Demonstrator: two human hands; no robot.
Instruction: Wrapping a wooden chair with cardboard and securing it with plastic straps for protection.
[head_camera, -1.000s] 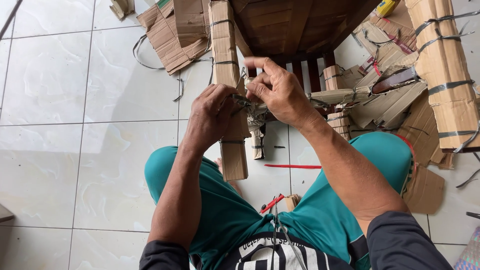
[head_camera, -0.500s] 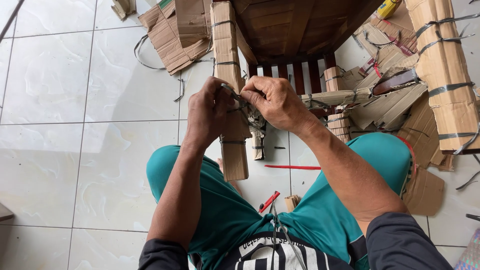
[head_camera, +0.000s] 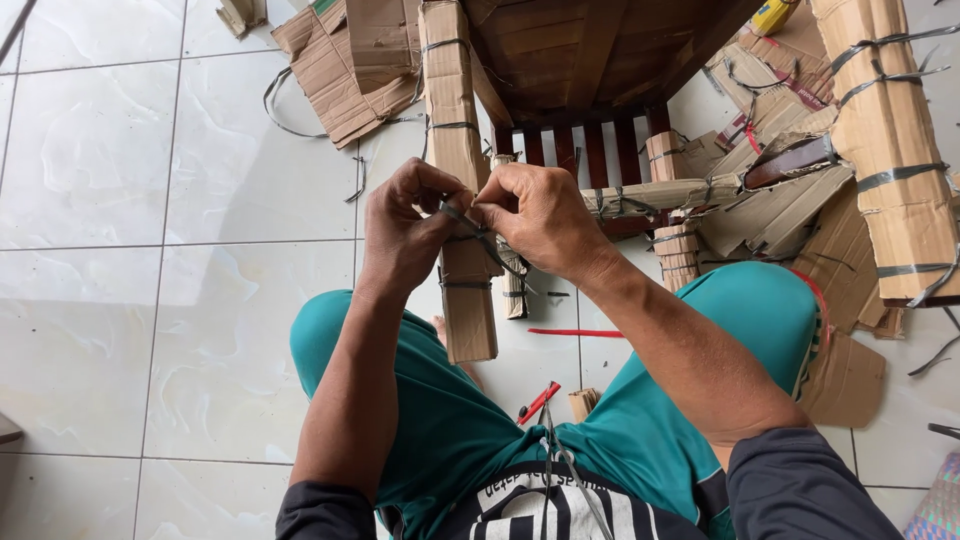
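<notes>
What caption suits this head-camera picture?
Both hands, left hand and right hand, pinch a dark strap on a cardboard-wrapped chair leg.

A home-like tiled floor (head_camera: 150, 300), strewn with cardboard wrapping (head_camera: 345, 70) around a wooden chair (head_camera: 590, 60).

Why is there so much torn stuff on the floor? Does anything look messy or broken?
Yes. Torn cardboard pieces and cut dark straps lie scattered on the white tile floor around the wooden furniture. More cardboard is heaped at the right. Both hands, left hand and right hand, pinch a strap on a cardboard-wrapped leg.
</notes>
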